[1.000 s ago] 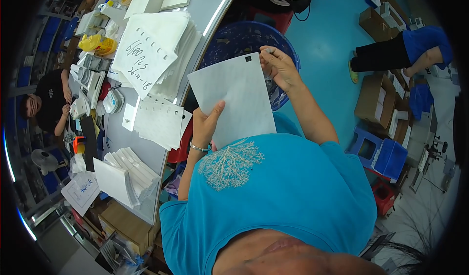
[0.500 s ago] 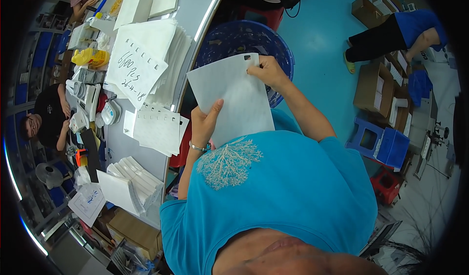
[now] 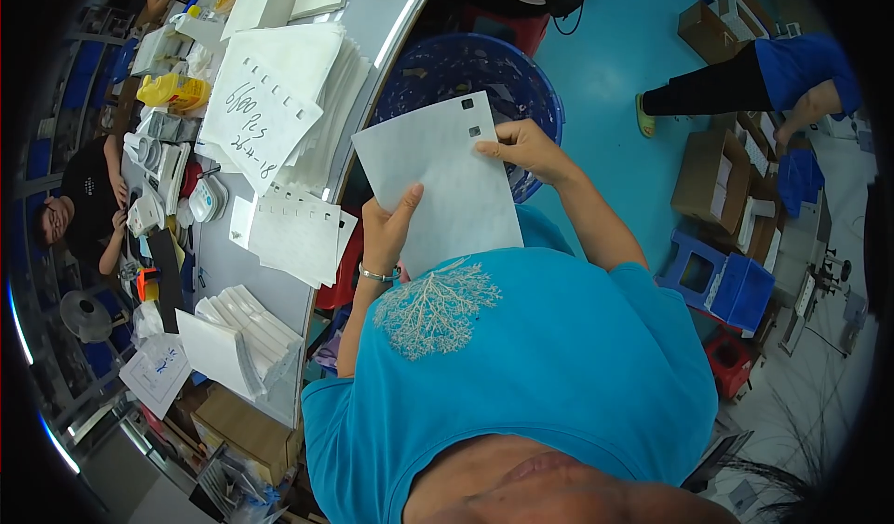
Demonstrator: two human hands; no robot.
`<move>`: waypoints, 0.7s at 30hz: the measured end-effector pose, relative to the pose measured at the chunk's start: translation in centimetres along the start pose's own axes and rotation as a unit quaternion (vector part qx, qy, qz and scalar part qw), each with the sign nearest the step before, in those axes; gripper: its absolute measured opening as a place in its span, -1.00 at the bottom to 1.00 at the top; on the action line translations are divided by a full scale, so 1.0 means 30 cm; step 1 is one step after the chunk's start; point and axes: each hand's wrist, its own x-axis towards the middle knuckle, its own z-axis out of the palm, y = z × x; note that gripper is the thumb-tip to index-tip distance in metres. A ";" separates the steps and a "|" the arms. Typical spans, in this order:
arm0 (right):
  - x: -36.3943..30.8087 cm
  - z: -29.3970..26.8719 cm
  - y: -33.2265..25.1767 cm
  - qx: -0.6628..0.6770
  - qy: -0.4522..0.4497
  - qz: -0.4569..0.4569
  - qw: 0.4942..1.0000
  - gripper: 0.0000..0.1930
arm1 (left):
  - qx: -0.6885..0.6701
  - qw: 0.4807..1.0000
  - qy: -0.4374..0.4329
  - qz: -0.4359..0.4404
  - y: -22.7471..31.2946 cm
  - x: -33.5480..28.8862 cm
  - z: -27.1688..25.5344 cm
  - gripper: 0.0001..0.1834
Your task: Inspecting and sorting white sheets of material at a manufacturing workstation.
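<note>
A white sheet (image 3: 438, 189), or a thin stack of sheets, is held in front of my chest, tilted over the near side of a blue bin (image 3: 548, 95). Two small dark squares show near its right edge; I cannot tell whether they are holes or marks. My left hand (image 3: 386, 235) grips the sheet's lower left side, thumb on top. At the right edge, just below the lower square, my right hand (image 3: 529, 151) is closed with thumb and fingers pinching the edge. What lies under its fingertips is hidden.
Left, a table (image 3: 219, 268) bears a tall stack of white sheets (image 3: 279, 68), smaller notched sheets (image 3: 296, 240), folded white bundles (image 3: 223, 338) and a yellow bottle (image 3: 172, 91). Cartons (image 3: 712, 179) and a blue step stool (image 3: 717, 277) stand right. Other people are around the table and by the cartons.
My right hand has moved down the sheet's right edge, and a second dark square now shows. Another person's hand has appeared at the table's far end. The person by the cartons has shifted.
</note>
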 end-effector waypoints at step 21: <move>-0.029 0.008 0.026 -0.088 -0.016 0.029 0.996 -0.68 | -0.007 1.000 0.015 0.005 -0.020 -0.017 0.005 -0.56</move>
